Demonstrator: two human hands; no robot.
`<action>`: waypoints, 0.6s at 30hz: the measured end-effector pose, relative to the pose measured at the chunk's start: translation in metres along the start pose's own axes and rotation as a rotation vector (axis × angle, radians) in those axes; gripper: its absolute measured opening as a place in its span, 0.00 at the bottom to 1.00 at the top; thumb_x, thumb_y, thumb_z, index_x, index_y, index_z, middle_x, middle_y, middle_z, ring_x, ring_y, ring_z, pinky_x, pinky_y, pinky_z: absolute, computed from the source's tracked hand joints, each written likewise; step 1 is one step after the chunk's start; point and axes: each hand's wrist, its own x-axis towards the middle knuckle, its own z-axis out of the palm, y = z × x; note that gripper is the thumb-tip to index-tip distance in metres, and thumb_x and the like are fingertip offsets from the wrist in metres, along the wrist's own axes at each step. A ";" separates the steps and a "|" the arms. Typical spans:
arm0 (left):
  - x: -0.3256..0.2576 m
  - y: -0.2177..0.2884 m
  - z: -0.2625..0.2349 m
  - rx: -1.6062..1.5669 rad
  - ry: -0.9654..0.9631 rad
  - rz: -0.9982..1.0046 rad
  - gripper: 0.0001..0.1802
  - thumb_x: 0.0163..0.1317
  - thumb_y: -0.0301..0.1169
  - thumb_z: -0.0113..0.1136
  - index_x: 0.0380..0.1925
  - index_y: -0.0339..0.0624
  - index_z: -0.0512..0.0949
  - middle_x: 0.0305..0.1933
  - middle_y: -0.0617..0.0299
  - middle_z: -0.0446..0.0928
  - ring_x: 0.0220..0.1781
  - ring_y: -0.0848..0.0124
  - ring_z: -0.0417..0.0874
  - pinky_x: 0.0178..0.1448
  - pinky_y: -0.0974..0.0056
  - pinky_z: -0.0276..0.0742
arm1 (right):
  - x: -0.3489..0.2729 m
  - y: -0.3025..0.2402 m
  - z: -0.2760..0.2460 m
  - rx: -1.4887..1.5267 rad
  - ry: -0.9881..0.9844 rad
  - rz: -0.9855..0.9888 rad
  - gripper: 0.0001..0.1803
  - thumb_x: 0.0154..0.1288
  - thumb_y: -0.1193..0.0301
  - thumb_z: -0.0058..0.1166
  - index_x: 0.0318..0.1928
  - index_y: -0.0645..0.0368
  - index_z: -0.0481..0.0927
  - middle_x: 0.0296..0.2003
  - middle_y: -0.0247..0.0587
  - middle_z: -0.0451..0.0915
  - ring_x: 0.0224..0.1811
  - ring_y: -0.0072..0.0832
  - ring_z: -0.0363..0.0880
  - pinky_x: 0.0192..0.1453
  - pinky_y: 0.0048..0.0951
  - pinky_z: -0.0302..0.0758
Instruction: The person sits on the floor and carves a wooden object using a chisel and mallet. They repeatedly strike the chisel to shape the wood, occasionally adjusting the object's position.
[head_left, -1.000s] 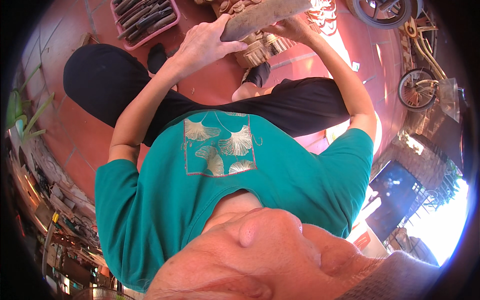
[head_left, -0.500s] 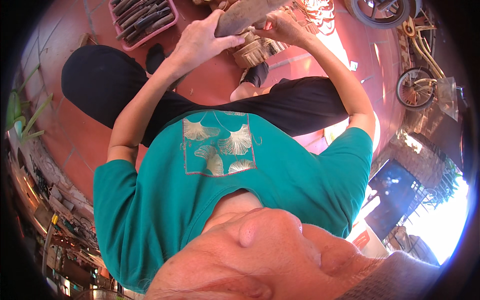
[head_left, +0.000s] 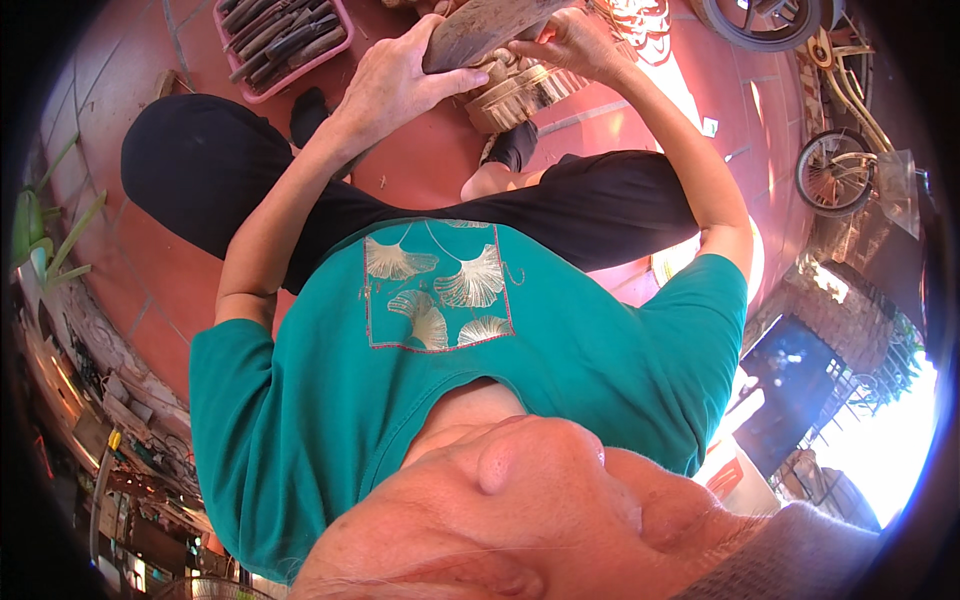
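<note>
My left hand grips a long, thick piece of brown wood near its lower end, thumb laid along the underside. That wood slants up to the right and runs out of the top of the picture. Close to its other side is my right hand, fingers bent and pressed together. What they pinch is hidden. Under both hands stands a pale, rough-cut wooden block on the floor, partly covered by the wood and fingers.
A pink basket of dark wooden sticks stands at the upper left. My crossed legs in black trousers lie below the block. A wheel and a bicycle are at the right; plants grow at the left.
The long piece of wood has turned slightly in my left hand, showing a darker face. My right hand has shifted a little up and left. The rest looks the same.
</note>
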 end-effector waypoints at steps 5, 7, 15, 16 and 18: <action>-0.001 0.008 -0.005 0.029 -0.058 -0.090 0.36 0.61 0.51 0.73 0.58 0.34 0.76 0.42 0.47 0.86 0.43 0.60 0.89 0.52 0.59 0.80 | -0.002 0.016 0.016 -0.089 0.040 -0.038 0.25 0.64 0.50 0.70 0.25 0.59 0.80 0.21 0.42 0.80 0.28 0.34 0.81 0.34 0.36 0.76; -0.002 0.007 -0.005 0.071 -0.070 -0.101 0.35 0.61 0.51 0.73 0.58 0.34 0.76 0.41 0.47 0.86 0.42 0.60 0.89 0.51 0.59 0.81 | -0.002 0.019 0.019 -0.142 0.083 -0.081 0.25 0.64 0.50 0.70 0.26 0.60 0.80 0.21 0.43 0.80 0.28 0.34 0.81 0.35 0.37 0.77; -0.004 0.012 -0.007 0.026 -0.059 -0.088 0.33 0.61 0.48 0.74 0.57 0.35 0.77 0.41 0.50 0.86 0.42 0.65 0.88 0.51 0.61 0.80 | 0.001 0.019 0.025 -0.050 -0.029 0.033 0.24 0.65 0.51 0.70 0.29 0.60 0.80 0.24 0.43 0.81 0.29 0.35 0.82 0.36 0.37 0.77; -0.004 0.013 -0.008 0.021 -0.060 -0.096 0.33 0.61 0.47 0.74 0.57 0.35 0.77 0.41 0.51 0.86 0.42 0.66 0.87 0.51 0.62 0.80 | 0.002 0.018 0.025 -0.034 -0.016 0.004 0.24 0.65 0.51 0.69 0.30 0.60 0.80 0.24 0.43 0.81 0.29 0.34 0.82 0.36 0.37 0.77; -0.004 0.013 -0.008 0.007 -0.056 -0.098 0.33 0.61 0.46 0.74 0.57 0.35 0.77 0.42 0.52 0.86 0.43 0.68 0.87 0.51 0.62 0.80 | 0.000 0.019 0.022 -0.064 -0.015 -0.001 0.23 0.66 0.52 0.69 0.32 0.60 0.80 0.24 0.43 0.81 0.30 0.34 0.83 0.36 0.36 0.77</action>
